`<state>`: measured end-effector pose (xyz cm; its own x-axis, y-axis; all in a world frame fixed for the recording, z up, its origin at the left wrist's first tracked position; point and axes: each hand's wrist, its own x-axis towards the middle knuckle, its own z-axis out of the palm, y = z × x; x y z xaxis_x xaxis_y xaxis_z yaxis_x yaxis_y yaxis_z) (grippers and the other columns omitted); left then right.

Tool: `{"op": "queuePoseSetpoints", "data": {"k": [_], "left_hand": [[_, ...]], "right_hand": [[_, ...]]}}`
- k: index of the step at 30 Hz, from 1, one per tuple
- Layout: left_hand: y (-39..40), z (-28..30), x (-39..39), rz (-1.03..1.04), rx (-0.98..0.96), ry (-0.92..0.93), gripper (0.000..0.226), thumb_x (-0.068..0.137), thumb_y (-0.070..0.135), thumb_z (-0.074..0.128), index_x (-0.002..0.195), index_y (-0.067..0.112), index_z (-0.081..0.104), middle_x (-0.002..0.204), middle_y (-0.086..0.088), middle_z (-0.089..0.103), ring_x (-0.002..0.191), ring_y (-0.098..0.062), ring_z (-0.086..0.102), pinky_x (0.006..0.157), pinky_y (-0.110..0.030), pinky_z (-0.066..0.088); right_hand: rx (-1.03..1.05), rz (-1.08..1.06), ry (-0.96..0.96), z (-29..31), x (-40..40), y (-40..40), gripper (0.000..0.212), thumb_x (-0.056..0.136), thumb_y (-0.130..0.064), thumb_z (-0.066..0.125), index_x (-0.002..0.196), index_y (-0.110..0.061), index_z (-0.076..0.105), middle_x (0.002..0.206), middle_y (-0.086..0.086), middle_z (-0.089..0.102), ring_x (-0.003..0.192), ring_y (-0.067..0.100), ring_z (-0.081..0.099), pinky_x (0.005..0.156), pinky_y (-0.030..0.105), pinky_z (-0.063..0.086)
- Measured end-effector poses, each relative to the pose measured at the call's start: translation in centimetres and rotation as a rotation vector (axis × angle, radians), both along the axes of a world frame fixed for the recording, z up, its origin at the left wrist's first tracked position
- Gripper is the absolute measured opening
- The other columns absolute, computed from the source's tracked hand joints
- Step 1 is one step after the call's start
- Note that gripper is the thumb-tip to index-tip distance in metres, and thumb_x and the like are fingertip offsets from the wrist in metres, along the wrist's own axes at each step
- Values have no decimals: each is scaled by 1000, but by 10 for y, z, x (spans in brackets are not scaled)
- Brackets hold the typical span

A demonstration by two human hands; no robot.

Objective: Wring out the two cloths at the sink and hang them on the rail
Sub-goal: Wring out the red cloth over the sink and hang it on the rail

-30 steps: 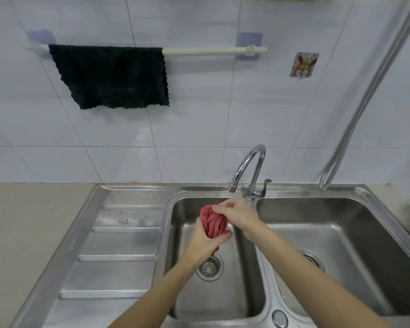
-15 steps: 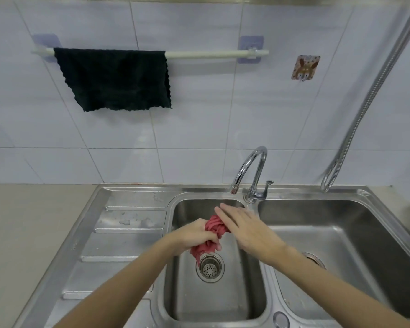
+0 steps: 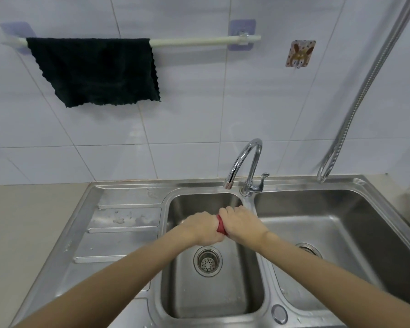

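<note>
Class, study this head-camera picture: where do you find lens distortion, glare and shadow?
Head view: the wide lens bends the white wall rail and the tile lines near the edges; glare streaks the curved chrome tap and the stainless steel double sink; the dark green cloth throws a soft shadow on the tiles; lighting is even and the focus slightly soft throughout.

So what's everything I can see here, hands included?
black cloth: one, black, hung on the rail's left part
rail: one, white, on the tiled wall
wall hook: one, patterned sticker type, right of the rail
tap: one, chrome, behind the basins
hose: one, metal, far right wall
sink: one, steel, two basins and a drainboard on the left
red cloth: one, red, bunched between both fists over the left basin
left hand: closed on the red cloth
right hand: closed on the red cloth
</note>
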<state>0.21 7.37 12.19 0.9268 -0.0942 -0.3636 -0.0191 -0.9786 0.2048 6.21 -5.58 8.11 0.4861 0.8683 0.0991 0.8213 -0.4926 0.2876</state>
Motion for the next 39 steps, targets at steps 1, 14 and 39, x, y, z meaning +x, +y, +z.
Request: {"op": "queuePoseSetpoints", "data": {"k": [1,14,39], "left_hand": [[1,-3,0,-43,93,-76,35,88,32,52,108,5,61,110,-16,68,100,-36,64,80,-37,49],[27,-61,20,-281,305,-259,32,96,32,44,112,5,52,105,-11,68,87,-34,70,59,-37,42],[12,-49,-15,337,-555,-256,124,59,47,73,153,15,-2,147,-2,42,131,-19,46,107,-41,41]], "right_hand": [[-40,-28,-1,3,-1,4,32,51,-19,83,66,-13,55,51,3,57,38,20,54,39,26,36],[-433,-262,668,17,12,38,23,80,-22,52,99,-13,62,100,9,67,88,31,62,69,31,43],[730,-506,1559,22,1,7,19,86,-26,52,95,-15,65,84,-1,69,85,15,60,83,26,44]]}}
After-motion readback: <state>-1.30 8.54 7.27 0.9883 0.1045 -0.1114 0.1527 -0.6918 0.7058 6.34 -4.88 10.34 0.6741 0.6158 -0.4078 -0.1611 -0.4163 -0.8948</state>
